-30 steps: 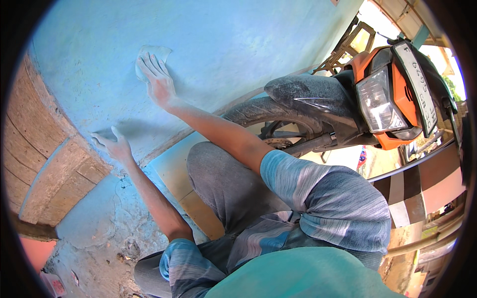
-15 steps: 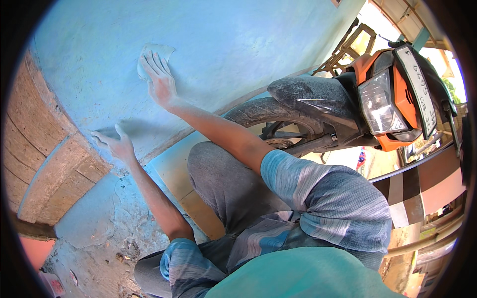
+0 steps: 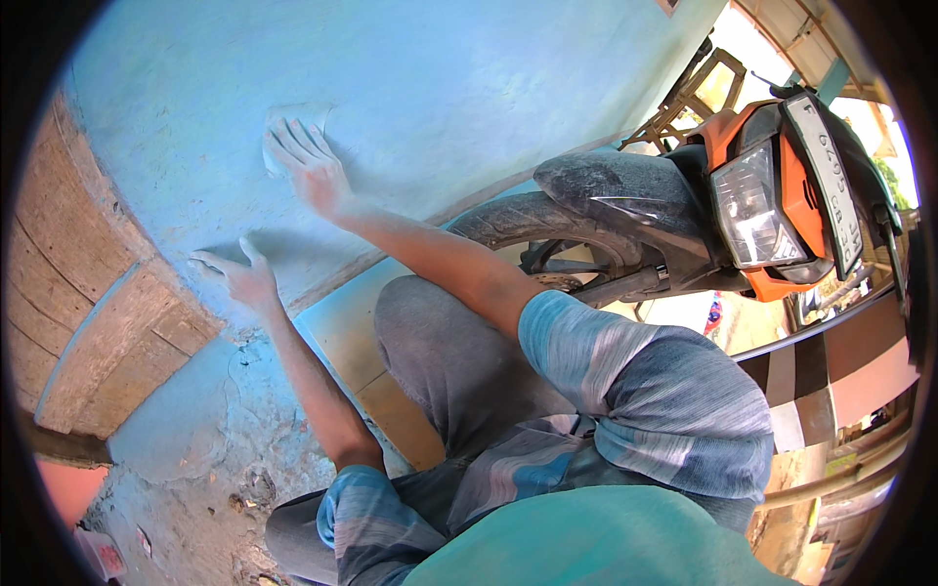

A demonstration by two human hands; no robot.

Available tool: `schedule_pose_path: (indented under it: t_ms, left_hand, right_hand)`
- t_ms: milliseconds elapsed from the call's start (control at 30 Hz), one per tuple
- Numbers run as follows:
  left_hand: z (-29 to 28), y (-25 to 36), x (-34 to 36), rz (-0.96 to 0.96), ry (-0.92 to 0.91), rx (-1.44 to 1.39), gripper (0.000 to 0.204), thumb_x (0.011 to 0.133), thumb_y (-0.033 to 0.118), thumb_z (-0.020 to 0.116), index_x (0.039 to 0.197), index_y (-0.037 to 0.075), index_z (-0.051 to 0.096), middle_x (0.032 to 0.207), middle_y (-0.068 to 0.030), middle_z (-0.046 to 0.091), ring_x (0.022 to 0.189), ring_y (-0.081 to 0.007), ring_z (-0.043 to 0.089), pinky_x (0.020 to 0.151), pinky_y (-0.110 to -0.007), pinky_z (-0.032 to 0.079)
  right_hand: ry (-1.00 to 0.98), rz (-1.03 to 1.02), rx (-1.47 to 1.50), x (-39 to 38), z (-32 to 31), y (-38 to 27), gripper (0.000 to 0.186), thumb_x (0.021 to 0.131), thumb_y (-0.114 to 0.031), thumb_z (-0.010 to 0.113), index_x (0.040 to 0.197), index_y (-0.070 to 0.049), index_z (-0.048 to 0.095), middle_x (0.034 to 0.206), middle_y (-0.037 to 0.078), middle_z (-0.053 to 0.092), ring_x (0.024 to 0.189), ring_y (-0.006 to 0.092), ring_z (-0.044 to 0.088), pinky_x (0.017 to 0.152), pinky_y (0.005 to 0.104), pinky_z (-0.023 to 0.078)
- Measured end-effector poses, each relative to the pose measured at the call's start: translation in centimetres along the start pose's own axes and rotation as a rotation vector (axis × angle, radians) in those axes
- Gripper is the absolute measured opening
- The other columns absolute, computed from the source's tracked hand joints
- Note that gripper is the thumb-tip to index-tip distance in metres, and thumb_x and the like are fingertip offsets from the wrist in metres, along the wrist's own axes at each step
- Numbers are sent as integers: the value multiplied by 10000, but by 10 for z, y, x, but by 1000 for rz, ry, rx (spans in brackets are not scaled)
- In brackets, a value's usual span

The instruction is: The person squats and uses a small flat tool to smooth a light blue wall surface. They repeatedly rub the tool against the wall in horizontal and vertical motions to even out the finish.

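My right hand point(image 3: 311, 168) lies flat against the pale blue wall point(image 3: 440, 88), pressing a thin, pale sheet of sandpaper point(image 3: 315, 116) under its fingers. The sheet's upper edge and left side stick out beyond the hand; the rest is covered. Whitish dust coats both hands and forearms. Lower and to the left, my left hand point(image 3: 252, 281) is open at the wall, its thumb raised and fingers stretched toward the wooden frame. It holds nothing that I can see, and whether its fingertips touch the wall I cannot tell.
At the right stands an orange and black motorcycle point(image 3: 782, 195), its front wheel point(image 3: 528, 230) close to the wall. Brown wooden boards point(image 3: 68, 264) border the wall at the left. Below lie rough, dusty floor point(image 3: 210, 469) and tan tiles point(image 3: 391, 410) beside my bent knee.
My right hand and the sandpaper have slid slightly down and left on the wall. My left hand has barely shifted. The whole view has drifted a little.
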State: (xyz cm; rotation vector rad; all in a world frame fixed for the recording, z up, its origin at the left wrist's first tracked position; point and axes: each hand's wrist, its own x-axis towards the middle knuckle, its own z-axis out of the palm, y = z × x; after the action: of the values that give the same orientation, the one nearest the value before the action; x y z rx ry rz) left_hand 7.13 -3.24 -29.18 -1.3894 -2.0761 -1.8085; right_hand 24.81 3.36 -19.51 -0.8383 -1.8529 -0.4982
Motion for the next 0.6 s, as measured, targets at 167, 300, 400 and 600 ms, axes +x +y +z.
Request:
schedule_pose_path:
  t_ms: [167,300,400,600]
  left_hand:
    - [-3,-7,2,-15,7,14,1025,1025,381,688,1722,30,23,1750,-322,131,1577,-503,295,1209,-552,425]
    - [0,-3,0,-7,-14,-4,1034,1021,384,690,1724,41,14,1759,-307,121,1576,-496,304,1199,-554,436]
    - [0,-5,-1,2,-20,-7,1037,1018,385,691,1725,42,14,1761,-300,120,1577,-494,303,1199,-553,435]
    - [0,-12,2,-18,-15,-25,1028,1016,394,689,1725,38,36,1762,-297,123,1581,-490,297,1202,-551,428]
  right_hand:
    - [-82,-74,-31,-2,-2,-3,750,887,25,636,1597,-196,539,1657,100,506,1521,366,471,1276,534,349]
    - [-75,-86,-24,-7,5,3,726,900,5,641,1585,-218,554,1645,64,527,1519,339,480,1278,538,346]
    - [-176,-206,-4,-14,7,2,715,904,-12,650,1583,-215,555,1642,58,531,1521,332,480,1287,540,332]
    - [-2,-27,-30,7,-3,-3,712,906,-34,661,1588,-203,548,1635,58,540,1512,310,493,1294,527,330]
